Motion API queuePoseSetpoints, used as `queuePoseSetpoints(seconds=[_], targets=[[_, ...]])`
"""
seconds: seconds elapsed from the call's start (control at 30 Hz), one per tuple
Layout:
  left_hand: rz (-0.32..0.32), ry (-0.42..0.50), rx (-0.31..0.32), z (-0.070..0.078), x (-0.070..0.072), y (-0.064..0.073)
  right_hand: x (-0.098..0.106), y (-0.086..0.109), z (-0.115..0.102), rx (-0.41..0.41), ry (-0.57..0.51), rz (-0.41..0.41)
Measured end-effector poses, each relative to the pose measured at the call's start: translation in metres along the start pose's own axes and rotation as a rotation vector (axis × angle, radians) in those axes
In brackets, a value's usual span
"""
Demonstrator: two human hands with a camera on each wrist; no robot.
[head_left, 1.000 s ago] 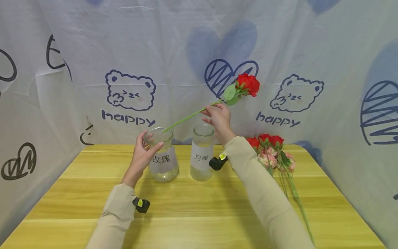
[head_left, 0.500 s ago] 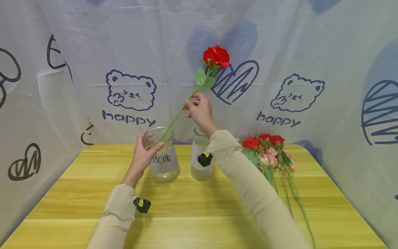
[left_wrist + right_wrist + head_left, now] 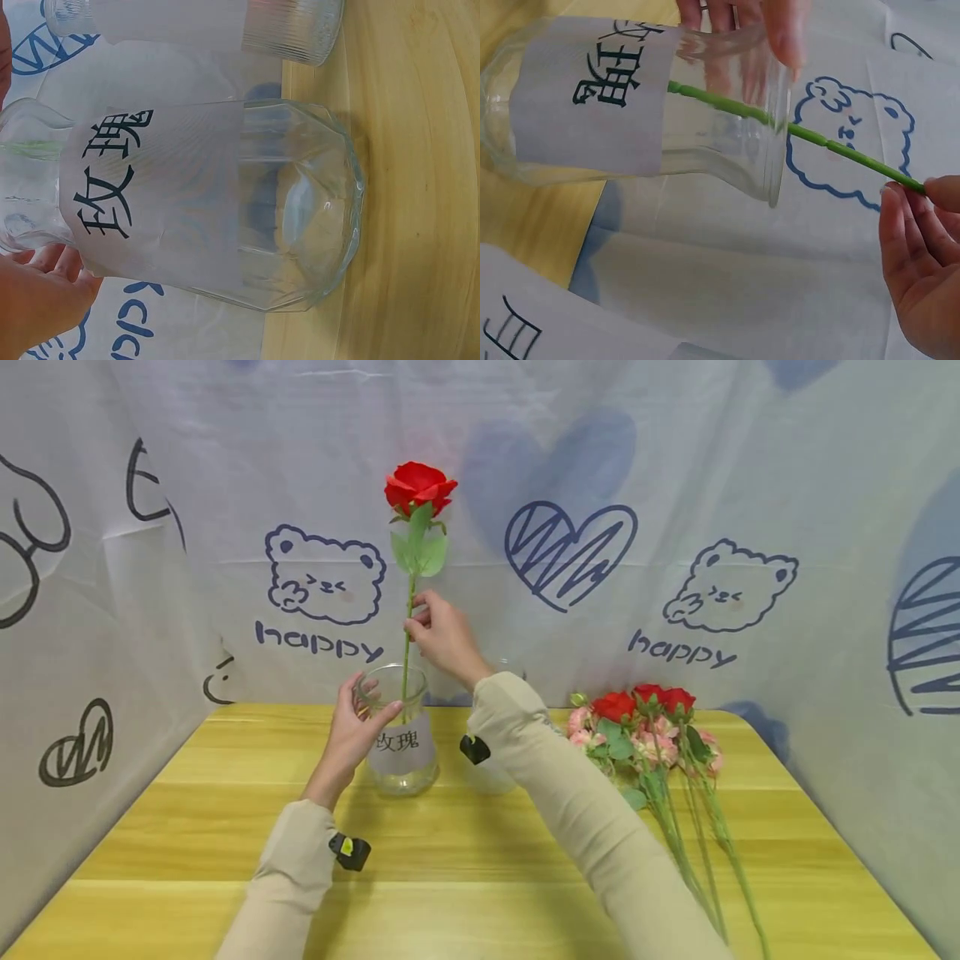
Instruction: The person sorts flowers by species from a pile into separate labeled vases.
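While the right hand pinched the rose and the left hand gripped the jar near the table's back edge, early release risked the tall rose tilting.

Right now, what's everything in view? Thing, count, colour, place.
held rose: 1, red, lower stem inside left jar
left jar: 1, clear, white label, on table
right jar: 1, clear, white label, beside left jar
loose roses: 3 visible, red, table's right side
pink flowers: count unclear, pink, among loose roses
bud: 1, yellowish, beside loose roses
table: 1, yellow wood, underneath
cloth backdrop: count unclear, pale, patterned, behind table
wrist cameras: 2, black, at wrists
sleeves: 2, beige, on forearms
left hand: 1, gripping left jar
right hand: 1, pinching held rose
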State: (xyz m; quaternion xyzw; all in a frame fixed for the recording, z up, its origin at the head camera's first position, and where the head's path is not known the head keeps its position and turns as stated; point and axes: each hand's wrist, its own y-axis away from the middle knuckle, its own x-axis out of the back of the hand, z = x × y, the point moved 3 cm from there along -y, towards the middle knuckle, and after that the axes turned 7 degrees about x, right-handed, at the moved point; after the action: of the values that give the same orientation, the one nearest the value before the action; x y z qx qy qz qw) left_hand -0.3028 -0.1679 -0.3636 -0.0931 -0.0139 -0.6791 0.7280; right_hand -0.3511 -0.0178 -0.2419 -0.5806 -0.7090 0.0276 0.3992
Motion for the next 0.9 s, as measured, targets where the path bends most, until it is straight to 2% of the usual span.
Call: queuePoseSetpoints(seconds=[0.17,0.37,0.67,0.9], targets=[[0.003,-0.003,-0.005,0.0,-0.001,0.0,-0.007,0.0,-0.005,0.031,0.097,-0.068],[0.003,-0.009,0.003,-0.001,-0.001,-0.001,-0.01,0.001,-0.003,0.048,0.152,-0.089],[-0.006,-0.003,0.004,0.0,-0.001,-0.001,0.002,0.002,0.002,0.024,0.163,-0.08],[0.001,0.003,-0.005,0.0,-0.002,0.001,0.01,0.005,0.007,-0.006,0.142,-0.121]])
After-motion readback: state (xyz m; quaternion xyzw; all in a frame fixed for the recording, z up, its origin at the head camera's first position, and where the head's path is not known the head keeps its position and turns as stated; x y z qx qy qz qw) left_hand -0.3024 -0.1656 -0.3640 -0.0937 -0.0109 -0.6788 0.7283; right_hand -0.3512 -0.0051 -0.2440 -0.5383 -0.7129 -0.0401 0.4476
